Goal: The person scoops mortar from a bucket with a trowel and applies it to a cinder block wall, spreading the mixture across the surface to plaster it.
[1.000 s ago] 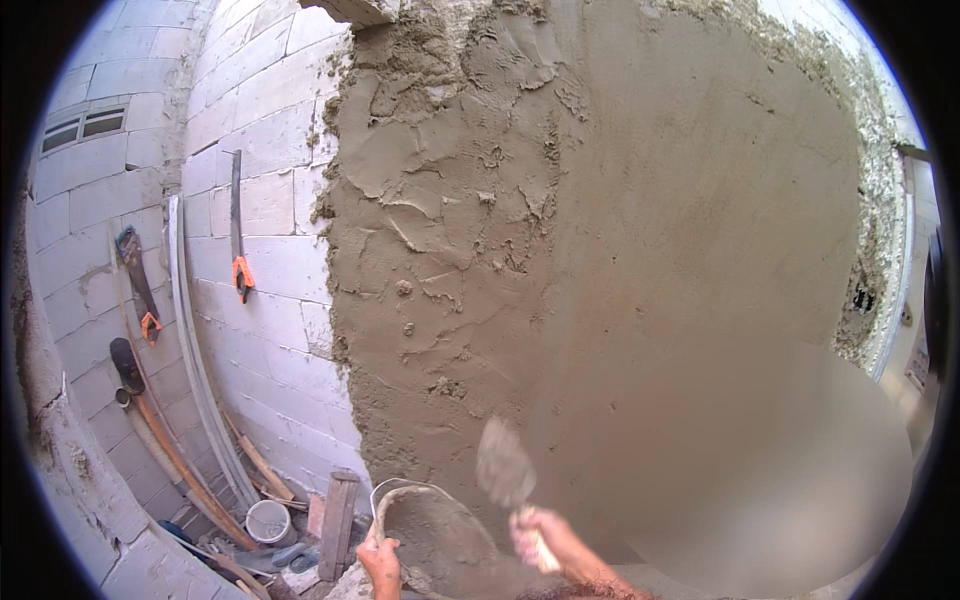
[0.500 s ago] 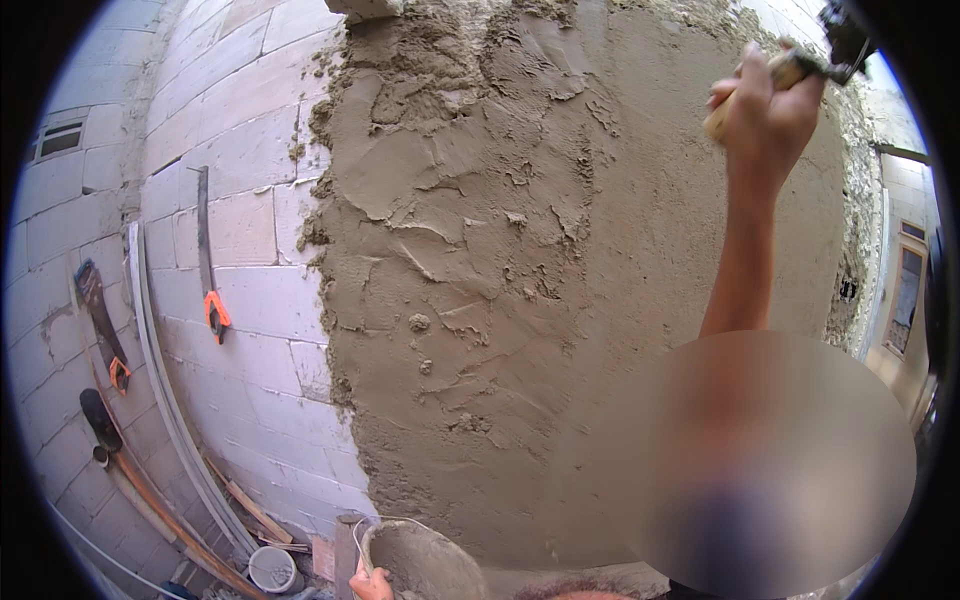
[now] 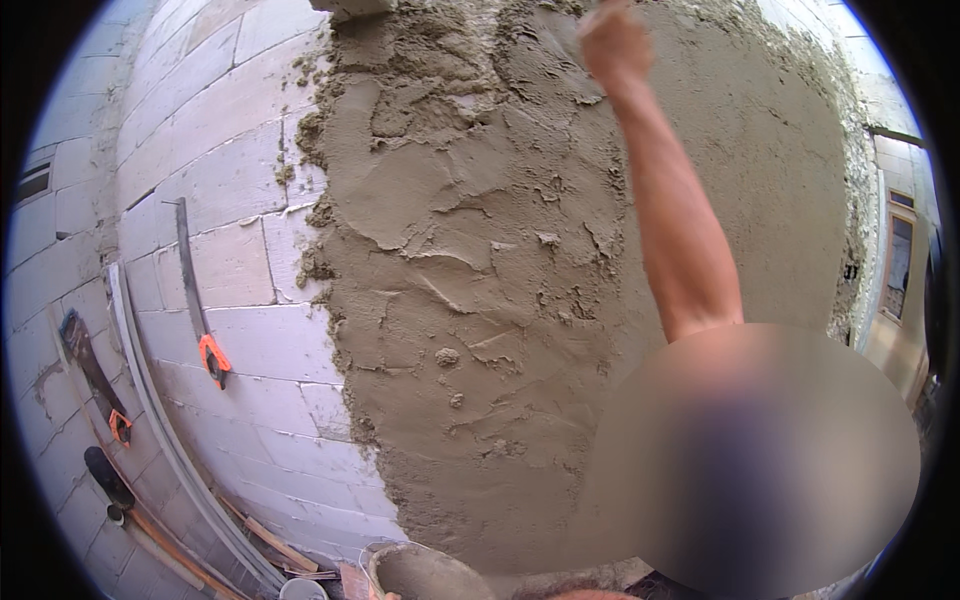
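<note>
Wet grey mortar covers the wall in front of me, rough and ridged on the left, smoother on the right. At the top edge my right hand is raised against it, fingers closed and a little blurred. The wooden-handled tool it grips is cut off by the picture's edge. A mortar-stained bucket tilts at the bottom. Only a sliver of my left hand shows at the bucket's left rim, its fingers mostly out of the picture.
Bare white blocks border the mortar on the left. One orange-handled saw hangs there; another saw is farther left. Long metal profiles lean nearby, above a white pail. A blurred patch hides the lower right.
My right hand has swept left along the top of the wall, and its tool has gone out of view. The view has shifted, so the bucket and my left hand sit lower.
</note>
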Available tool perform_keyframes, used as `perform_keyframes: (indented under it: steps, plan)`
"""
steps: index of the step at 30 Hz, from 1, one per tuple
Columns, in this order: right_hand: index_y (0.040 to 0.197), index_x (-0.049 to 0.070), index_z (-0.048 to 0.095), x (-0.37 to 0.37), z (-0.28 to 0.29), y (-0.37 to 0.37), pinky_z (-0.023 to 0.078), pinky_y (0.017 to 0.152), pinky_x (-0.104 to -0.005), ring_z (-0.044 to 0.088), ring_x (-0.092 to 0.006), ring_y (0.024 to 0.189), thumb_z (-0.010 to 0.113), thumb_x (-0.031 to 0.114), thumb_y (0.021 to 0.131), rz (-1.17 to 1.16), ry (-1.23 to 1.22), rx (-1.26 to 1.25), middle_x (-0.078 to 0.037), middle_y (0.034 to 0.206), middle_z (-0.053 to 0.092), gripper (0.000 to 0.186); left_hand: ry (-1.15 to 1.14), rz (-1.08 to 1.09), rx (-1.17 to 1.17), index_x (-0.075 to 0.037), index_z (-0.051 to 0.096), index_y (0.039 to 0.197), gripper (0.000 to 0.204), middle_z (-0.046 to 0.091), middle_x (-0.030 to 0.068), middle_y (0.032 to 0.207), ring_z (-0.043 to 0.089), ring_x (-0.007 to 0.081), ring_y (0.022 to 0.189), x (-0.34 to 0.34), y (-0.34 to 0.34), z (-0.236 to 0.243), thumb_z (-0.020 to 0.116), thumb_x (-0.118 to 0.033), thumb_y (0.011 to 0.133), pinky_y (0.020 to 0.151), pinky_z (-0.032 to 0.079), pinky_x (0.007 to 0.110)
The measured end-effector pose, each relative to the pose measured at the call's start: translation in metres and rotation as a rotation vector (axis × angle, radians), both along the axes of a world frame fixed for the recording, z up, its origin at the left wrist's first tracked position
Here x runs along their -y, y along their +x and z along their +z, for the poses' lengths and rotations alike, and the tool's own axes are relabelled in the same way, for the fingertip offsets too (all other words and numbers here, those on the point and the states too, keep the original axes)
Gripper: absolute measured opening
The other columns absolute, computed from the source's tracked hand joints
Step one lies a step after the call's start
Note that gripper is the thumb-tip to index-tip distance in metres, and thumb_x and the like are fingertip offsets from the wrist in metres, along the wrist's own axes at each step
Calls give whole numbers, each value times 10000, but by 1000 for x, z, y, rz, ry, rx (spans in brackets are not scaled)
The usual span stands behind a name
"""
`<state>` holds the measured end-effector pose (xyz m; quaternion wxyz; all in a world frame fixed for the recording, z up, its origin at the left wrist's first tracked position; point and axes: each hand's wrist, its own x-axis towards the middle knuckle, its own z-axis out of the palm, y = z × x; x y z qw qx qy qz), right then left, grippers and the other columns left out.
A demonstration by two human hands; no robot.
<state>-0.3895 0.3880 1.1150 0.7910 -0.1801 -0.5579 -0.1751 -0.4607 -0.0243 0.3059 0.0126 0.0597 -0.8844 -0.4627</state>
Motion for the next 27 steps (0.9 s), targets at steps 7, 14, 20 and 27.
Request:
perform_keyframes:
  steps: [7, 14, 20, 27]
  plan:
    - [1163, 20, 490, 0, -228, -49, 529, 757, -523, 672, -396, 810, 683, 213, 875, 655, -361, 827, -234, 918, 661, 397, -15, 28, -11, -21, 721, 977, 389, 685, 250, 943, 632, 394, 868, -1, 2, -21, 597, -374, 869, 788, 482, 487]
    - [1095, -28, 578, -69, -107, 35, 522, 845, -471, 644, -308, 845, 470, 354, 1018, 159, -133, 640, -181, 942, 658, 404, -55, 43, -24, -28, 722, 1001, 382, 690, 236, 935, 646, 397, 871, -46, 7, -20, 601, -367, 872, 786, 492, 481]
    - [1209, 12, 611, -51, -18, -12, 494, 942, -489, 644, -339, 1099, 354, 452, 1035, -69, -118, 793, -231, 1188, 653, 538, -106, 60, 43, -33, 723, 1018, 381, 691, 232, 917, 657, 404, 870, -88, 4, -30, 599, -365, 880, 784, 502, 473]
    - [1343, 12, 519, -100, 60, -2, 558, 672, -388, 647, -239, 800, 363, 442, 1040, -186, -280, 706, -166, 976, 667, 549, 256, 130, 164, -48, 755, 964, 370, 708, 226, 922, 664, 350, 906, -98, -16, -137, 611, -377, 873, 814, 506, 453]
